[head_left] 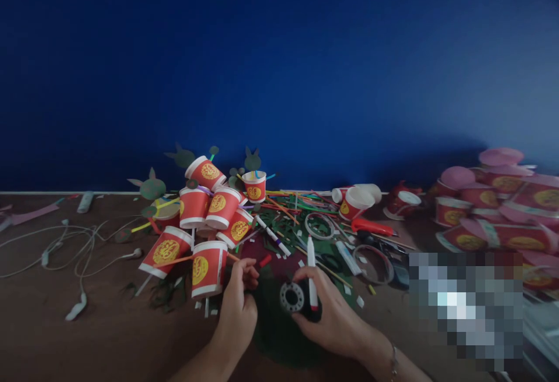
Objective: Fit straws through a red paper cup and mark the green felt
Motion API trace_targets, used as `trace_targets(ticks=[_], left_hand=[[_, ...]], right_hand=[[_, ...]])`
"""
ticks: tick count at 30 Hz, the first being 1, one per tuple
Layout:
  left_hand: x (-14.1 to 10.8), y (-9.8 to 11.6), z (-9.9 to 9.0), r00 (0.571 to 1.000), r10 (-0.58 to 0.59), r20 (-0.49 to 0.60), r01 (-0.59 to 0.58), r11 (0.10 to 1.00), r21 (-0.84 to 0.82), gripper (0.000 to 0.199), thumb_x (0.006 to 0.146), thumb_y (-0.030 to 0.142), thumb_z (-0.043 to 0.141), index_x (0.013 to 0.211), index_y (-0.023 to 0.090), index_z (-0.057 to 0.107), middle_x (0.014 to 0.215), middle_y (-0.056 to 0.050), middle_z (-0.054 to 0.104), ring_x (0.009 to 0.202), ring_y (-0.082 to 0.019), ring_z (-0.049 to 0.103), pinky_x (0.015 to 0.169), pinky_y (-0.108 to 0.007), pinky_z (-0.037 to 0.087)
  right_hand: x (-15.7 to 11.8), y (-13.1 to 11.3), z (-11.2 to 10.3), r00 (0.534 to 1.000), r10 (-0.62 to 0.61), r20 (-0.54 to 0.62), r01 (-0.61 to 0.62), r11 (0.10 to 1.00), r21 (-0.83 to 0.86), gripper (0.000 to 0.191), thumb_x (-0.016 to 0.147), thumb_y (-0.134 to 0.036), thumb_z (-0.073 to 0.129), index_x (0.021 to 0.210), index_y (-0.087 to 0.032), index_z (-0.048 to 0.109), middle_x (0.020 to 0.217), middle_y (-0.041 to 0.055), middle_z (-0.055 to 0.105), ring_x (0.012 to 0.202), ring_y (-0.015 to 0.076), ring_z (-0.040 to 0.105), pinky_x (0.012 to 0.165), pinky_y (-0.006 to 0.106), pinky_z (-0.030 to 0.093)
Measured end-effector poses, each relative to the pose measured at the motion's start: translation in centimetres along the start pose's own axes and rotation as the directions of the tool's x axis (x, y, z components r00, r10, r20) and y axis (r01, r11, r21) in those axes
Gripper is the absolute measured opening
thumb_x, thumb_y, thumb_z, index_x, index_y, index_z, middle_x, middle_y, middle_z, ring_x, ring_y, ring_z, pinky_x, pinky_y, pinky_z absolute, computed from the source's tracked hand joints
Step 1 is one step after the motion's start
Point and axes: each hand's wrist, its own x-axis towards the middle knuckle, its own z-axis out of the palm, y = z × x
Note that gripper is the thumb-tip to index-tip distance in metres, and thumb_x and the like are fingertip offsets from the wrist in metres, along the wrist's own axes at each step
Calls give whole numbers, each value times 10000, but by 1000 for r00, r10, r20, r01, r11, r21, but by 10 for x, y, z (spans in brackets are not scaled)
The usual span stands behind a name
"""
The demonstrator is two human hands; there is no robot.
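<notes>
Right hand point(334, 318) grasping white marker point(311, 260) plus grey ring point(283, 297), likely needing steadiness | left hand point(238, 303) loosely open, red cup point(215, 271) beside it

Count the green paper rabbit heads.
3 visible: left head beside the paper-cup pile, middle head behind the pile's top cup, right head behind the upright paper cup. Cups may hide more.

there is room to pass over the brown counter point(117, 344) at near left; beyond, tangled white earphones point(77, 308) and piled red-and-white paper cups point(210, 271) obstruct, as do seemingly pink-topped cups point(481, 195) rightward.
</notes>
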Motion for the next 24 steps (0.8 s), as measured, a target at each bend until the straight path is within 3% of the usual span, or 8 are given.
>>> trace_targets(ticks=[3, 9, 12, 16, 18, 21, 24], left_hand=[[0, 0, 0, 1000, 15, -1, -15, 1000, 12, 534, 579, 6, 329, 1075, 159, 452, 909, -62, 514, 845, -167, 539, 801, -334, 483], [-1, 2, 0, 998, 56, 5, -56, 996, 70, 537, 589, -19, 317, 1074, 159, 466, 901, -61, 523, 832, -166, 545, 785, -317, 490], [-4, 8, -2, 989, 139, 43, -145, 976, 164, 534, 621, -28, 310, 1091, 168, 471, 954, -71, 537, 890, -178, 551, 818, -332, 488], [-11, 25, -7, 918, 336, 213, -390, 862, 322, 463, 672, -22, 350, 1058, 195, 486, 1045, -86, 534, 1024, -222, 518, 907, -397, 448], [-14, 31, -7, 878, 387, 282, -473, 795, 381, 445, 727, 30, 420, 1143, 189, 445, 1099, -108, 521, 1072, -256, 490, 928, -451, 432], [-18, 33, -6, 862, 360, 356, -496, 742, 451, 642, 718, 108, 535, 1312, 166, 299, 1231, -150, 471, 1176, -304, 413, 978, -523, 390], [-18, 29, -3, 875, 255, 411, -442, 765, 468, 821, 679, 128, 579, 1395, 163, 180, 1351, -157, 406, 1254, -315, 334, 1034, -543, 333]], right_hand=[[1, -4, 4, 997, -45, 56, 44, 999, 10, 408, 680, -144, 614, 1057, -219, 477, 1044, 55, 546, 987, 196, 512, 883, 332, 438], [6, -6, 4, 994, 29, 105, -30, 1000, 9, 412, 663, -165, 689, 1026, -215, 499, 1045, 58, 538, 987, 215, 495, 888, 366, 425], [6, -6, 5, 994, 34, 106, -35, 999, 8, 419, 654, -156, 703, 1017, -214, 502, 1045, 60, 541, 997, 219, 493, 891, 367, 421], [5, -6, 7, 995, 33, 96, -34, 999, 10, 415, 665, -140, 681, 1033, -208, 501, 1049, 64, 547, 996, 218, 497, 879, 366, 430], [5, -7, 7, 995, 32, 93, -33, 999, 8, 404, 673, -134, 664, 1038, -201, 502, 1045, 66, 546, 986, 215, 501, 874, 369, 435], [3, -8, 4, 997, -2, 75, 2, 1000, 5, 461, 657, -123, 659, 1080, -194, 490, 1073, 75, 537, 1019, 221, 502, 903, 376, 434], [0, -7, -1, 996, -84, 21, 84, 996, -3, 516, 679, -89, 602, 1158, -205, 449, 1124, 78, 530, 1075, 215, 499, 943, 361, 423]])
